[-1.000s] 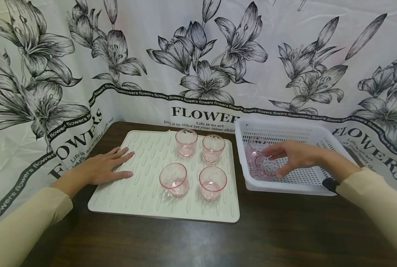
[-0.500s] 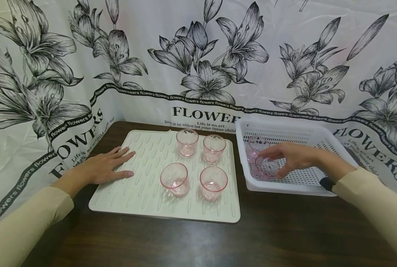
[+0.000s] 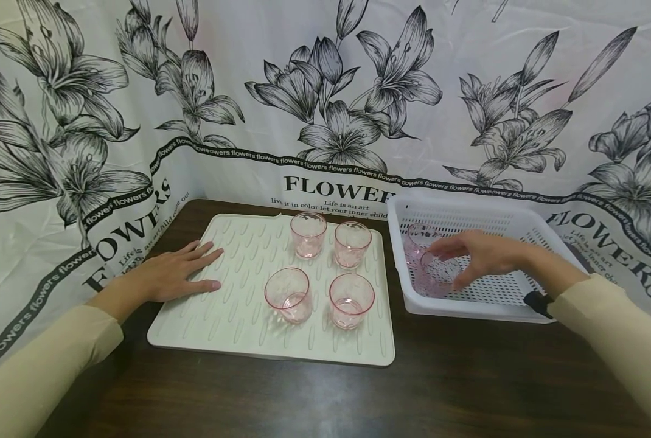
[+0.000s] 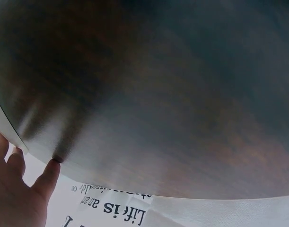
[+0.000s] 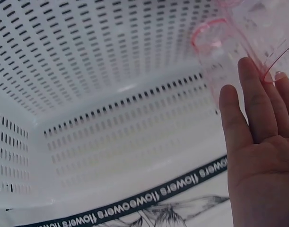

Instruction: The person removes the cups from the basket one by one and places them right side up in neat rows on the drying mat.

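My left hand [image 3: 174, 274] lies flat with fingers spread on the left edge of a cream drying mat [image 3: 229, 316]. In the left wrist view only part of this hand [image 4: 21, 189] shows, at the lower left. My right hand [image 3: 484, 255] reaches into a white plastic basket [image 3: 522, 312], thumb and fingers around the rim of a clear pink drinking glass [image 3: 432, 285]. In the right wrist view, the fingertips of that hand [image 5: 262, 123] overlap the pink rim. A second pink glass [image 3: 417, 234] stands behind it in the basket, partly hidden by the fingers.
Several more pink glasses stand upright on the mat's right half, among them a back-left glass [image 3: 308, 237] and a front-right glass [image 3: 351, 304]. Dark wooden table [image 3: 325, 401] shows in front. A white floral-print cloth [image 3: 221, 170] hangs close behind the mat and basket.
Around the near glass in the basket, my right hand shifts only slightly, and the glass's rim tilts a little. My left hand stays in place on the mat.
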### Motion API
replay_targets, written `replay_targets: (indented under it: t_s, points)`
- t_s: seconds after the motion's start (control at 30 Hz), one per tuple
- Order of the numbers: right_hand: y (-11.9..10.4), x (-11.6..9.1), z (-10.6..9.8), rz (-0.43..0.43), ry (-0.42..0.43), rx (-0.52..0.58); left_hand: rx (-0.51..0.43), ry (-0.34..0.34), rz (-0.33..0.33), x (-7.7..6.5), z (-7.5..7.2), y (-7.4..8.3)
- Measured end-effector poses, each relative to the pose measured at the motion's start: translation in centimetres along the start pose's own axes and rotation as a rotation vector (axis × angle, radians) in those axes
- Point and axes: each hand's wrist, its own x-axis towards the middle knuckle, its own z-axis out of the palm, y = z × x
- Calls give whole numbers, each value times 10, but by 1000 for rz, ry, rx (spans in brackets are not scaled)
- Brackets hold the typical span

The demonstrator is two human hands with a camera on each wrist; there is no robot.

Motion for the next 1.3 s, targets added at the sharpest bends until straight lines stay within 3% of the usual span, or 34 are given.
replay_targets:
  t_s: [0.47, 0.7, 1.03, 1.3]
  points:
    - [-25, -13, -32, -56, 189, -164, 0, 2, 0, -1, 0, 1]
    - [-41, -11, -40, -39, 243, -159, 3, 11, 2, -1, 0, 0]
    - [-65, 9, -38, -107, 376, -147, 3, 8, 4, 0, 0, -1]
    - [-91, 33, -32, -164, 416, -125, 2, 4, -1, 0, 1, -1]
